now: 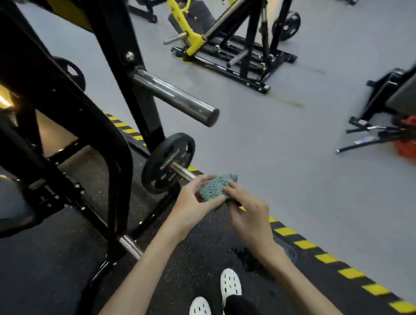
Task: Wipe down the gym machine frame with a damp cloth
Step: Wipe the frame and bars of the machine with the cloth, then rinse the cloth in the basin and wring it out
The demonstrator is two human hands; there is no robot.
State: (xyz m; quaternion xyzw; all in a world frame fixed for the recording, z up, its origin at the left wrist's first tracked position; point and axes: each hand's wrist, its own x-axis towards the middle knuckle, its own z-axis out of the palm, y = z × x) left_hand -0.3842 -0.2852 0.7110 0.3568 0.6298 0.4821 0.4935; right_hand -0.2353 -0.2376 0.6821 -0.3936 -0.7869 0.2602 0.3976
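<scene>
Teal cloth (217,188) is pinched between both hands, left (192,204) and right (251,215).

The cloth (217,188) is teal with dark speckles, folded into a small thick pad. It is held off the floor between the left hand (192,205) and the right hand (249,214), both pinching its edges. The gym machine frame (114,37), glossy black tubing with slanted uprights, stands just beside it on the dark floor mat (195,259), near the mat's striped edge.
</scene>
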